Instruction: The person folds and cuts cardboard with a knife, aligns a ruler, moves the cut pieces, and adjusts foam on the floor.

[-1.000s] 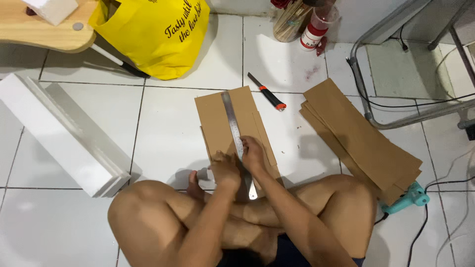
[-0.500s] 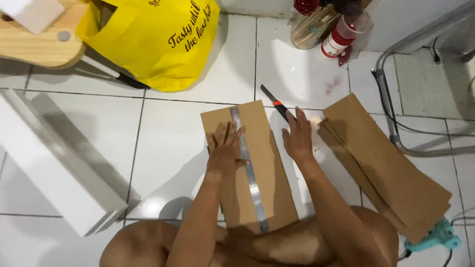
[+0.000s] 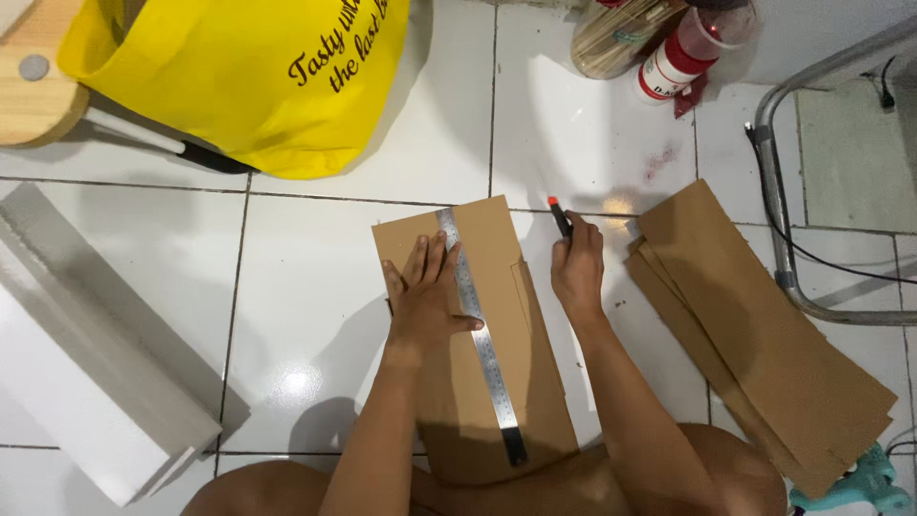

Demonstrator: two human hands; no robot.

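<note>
A brown cardboard sheet (image 3: 516,325) lies on the white tiled floor (image 3: 315,287) in front of me. Along it runs a long metal ruler (image 3: 478,330). My left hand (image 3: 425,296) presses flat on the cardboard and the ruler's left edge, fingers spread. To the right of the sheet, my right hand (image 3: 576,268) grips a utility knife (image 3: 557,216) with a black body and orange tip, resting on the floor beside the cardboard's upper right corner.
A stack of cardboard pieces (image 3: 755,334) lies at the right. A yellow bag (image 3: 248,76) and a wooden board (image 3: 29,96) sit at the top left, a white foam block (image 3: 86,354) at the left. A bottle (image 3: 683,53), a metal frame (image 3: 778,229), and a teal tool (image 3: 855,483) lie around.
My view has moved closer to the floor. My right hand moved right off the cardboard and took hold of the utility knife. My left hand stayed pressing on the ruler.
</note>
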